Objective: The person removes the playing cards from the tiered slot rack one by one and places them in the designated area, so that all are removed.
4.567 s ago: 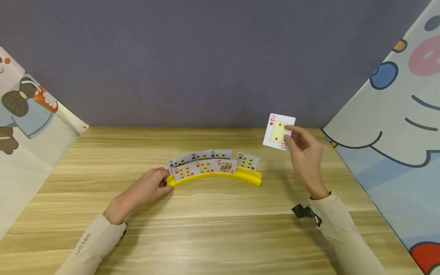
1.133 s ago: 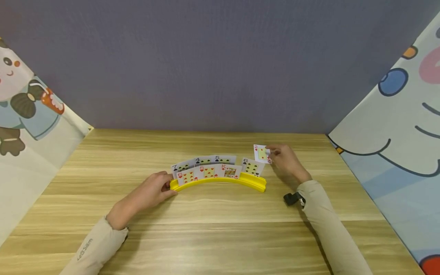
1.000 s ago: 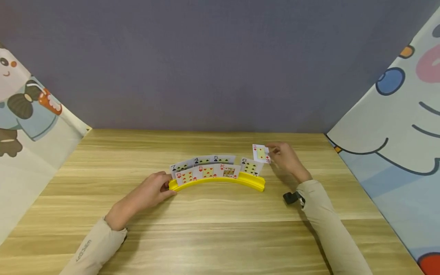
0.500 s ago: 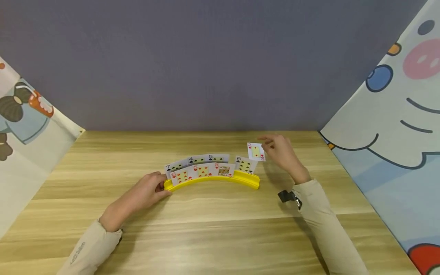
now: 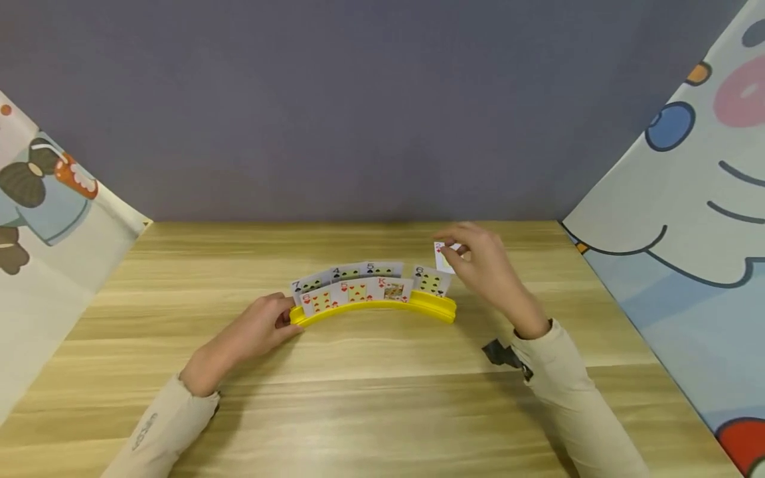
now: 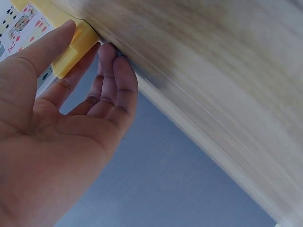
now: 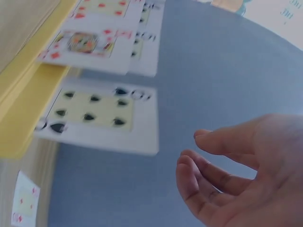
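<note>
My left hand (image 5: pixel 257 326) grips the left end of a curved yellow card holder (image 5: pixel 433 305), its thumb (image 6: pixel 52 42) on the near side. Playing cards stand in two rows in the holder. In front are the six of hearts (image 5: pixel 321 301), five of hearts (image 5: pixel 356 291) and king of diamonds (image 5: pixel 393 290); several spades stand behind, with the six of spades (image 5: pixel 430 282) at the right. The two of diamonds (image 7: pixel 25 201) lies on the table behind the holder. Above it, partly covering it in the head view, hovers my right hand (image 5: pixel 481 265), fingers loosely bent, holding nothing.
The wooden table (image 5: pixel 370 411) meets a grey-blue back wall (image 5: pixel 358 113). Panels with cartoon prints stand along the left (image 5: pixel 48 192) and right (image 5: pixel 717 199) sides. A black strap piece (image 5: pixel 501 353) hangs from the right wrist.
My right hand has lowered the two of diamonds from the air onto the table behind the holder, let go of it and shifted left toward the six of spades. The left hand keeps its grip.
</note>
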{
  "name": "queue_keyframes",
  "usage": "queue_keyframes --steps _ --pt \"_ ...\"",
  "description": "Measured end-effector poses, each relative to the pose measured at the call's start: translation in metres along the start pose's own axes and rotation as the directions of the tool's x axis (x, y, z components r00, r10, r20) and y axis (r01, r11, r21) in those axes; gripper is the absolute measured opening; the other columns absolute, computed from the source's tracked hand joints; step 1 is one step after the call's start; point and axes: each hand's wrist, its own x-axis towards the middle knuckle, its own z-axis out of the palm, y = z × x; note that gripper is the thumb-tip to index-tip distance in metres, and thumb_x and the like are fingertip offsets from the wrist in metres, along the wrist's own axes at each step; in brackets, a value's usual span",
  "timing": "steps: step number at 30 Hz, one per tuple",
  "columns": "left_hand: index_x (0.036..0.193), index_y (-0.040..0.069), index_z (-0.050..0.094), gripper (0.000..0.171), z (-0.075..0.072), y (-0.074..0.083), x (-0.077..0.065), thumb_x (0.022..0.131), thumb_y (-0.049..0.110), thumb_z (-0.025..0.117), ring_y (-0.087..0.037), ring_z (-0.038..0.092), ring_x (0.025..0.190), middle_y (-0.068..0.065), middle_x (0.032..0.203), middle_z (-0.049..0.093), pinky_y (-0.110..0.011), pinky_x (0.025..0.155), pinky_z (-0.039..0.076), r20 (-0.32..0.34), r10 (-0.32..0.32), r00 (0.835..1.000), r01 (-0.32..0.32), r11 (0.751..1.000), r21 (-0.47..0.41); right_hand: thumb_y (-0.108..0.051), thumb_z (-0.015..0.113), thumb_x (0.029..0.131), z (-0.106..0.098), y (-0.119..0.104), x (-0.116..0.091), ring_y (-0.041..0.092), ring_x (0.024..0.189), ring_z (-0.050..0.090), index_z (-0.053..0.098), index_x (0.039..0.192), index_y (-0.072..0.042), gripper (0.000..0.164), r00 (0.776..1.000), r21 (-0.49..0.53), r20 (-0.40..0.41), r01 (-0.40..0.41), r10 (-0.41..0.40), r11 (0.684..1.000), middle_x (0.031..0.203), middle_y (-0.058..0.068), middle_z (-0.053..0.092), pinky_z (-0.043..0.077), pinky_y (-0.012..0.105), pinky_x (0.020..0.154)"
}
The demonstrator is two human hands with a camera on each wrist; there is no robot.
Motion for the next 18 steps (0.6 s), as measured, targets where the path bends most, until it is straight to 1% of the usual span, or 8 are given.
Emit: queue_keyframes --steps 3,6,11,18 --pt "0.102 -0.002 0.068 0.022 0.001 0.001 -0.002 0.086 0.010 0.078 -0.013 0.048 0.068 -0.001 0.080 0.056 -0.024 0.056 0.044 0.007 -0.010 1.000 0.010 1.000 0.001 0.007 0.068 0.089 0.002 -0.010 -0.001 0.022 0.087 0.066 0.073 0.109 -0.001 0.022 0.998 -0.001 -0.020 0.058 -0.058 0.998 0.107 0.013 0.070 0.056 0.036 0.071" --pt "0.103 -0.002 0.068 0.023 0.002 0.001 -0.004 0.086 0.010 0.078 -0.013 0.048 0.068 -0.001 0.080 0.057 -0.024 0.056 0.044 0.009 -0.016 1.000 0.016 1.000 -0.004 0.006 0.067 0.090 0.006 -0.020 -0.005 0.021 0.086 0.067 0.073 0.109 -0.002 0.021 0.996 0.003 -0.008 0.091 -0.091 0.996 0.111 0.012 0.070 0.056 0.035 0.071" --pt "0.105 -0.003 0.069 0.025 0.001 0.001 -0.004 0.086 0.009 0.078 -0.012 0.048 0.067 0.000 0.080 0.057 -0.024 0.056 0.045 -0.002 -0.011 1.000 0.011 1.000 -0.010 0.003 0.067 0.092 0.015 -0.030 -0.008 0.020 0.090 0.068 0.074 0.110 -0.004 0.021 0.992 0.016 0.066 0.110 -0.111 0.994 0.116 0.010 0.069 0.056 0.037 0.074" --pt "0.108 -0.004 0.068 0.028 -0.002 0.003 -0.002 0.085 0.009 0.079 -0.011 0.048 0.067 0.000 0.080 0.057 -0.024 0.056 0.045 -0.009 0.009 1.000 -0.009 1.000 -0.004 0.006 0.066 0.091 0.027 -0.035 -0.009 0.017 0.088 0.066 0.074 0.108 -0.003 0.021 0.981 0.024 0.132 0.143 -0.145 0.989 0.113 0.008 0.069 0.056 0.033 0.072"
